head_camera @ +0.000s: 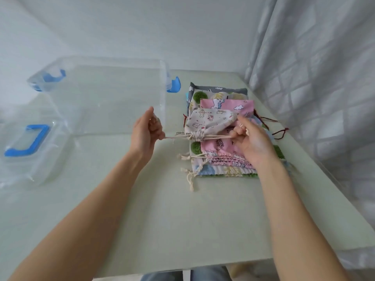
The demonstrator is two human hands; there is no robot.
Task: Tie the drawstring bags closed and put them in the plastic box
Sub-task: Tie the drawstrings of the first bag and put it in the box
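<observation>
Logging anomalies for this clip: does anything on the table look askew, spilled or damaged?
Nothing stands out. The plastic box stands open and upright, its lid lies beside it, and the bags sit stacked. Both hands pull the top bag's cords apart.

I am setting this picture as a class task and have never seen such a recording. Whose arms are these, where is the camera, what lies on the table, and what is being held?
There is no machine here: the arms belong to a person, and the single picture comes from a wide-angle camera worn on their head, looking forward and down. The left hand and right hand each pinch one end of a cream drawstring and pull it sideways, so the mouth of a small cream printed bag is gathered shut. That bag sits on top of a stack of other fabric bags on the pale table. To the left stands a clear plastic box with blue clips; no bag shows inside it. Nearer, its clear lid with a blue handle lies flat.
</observation>
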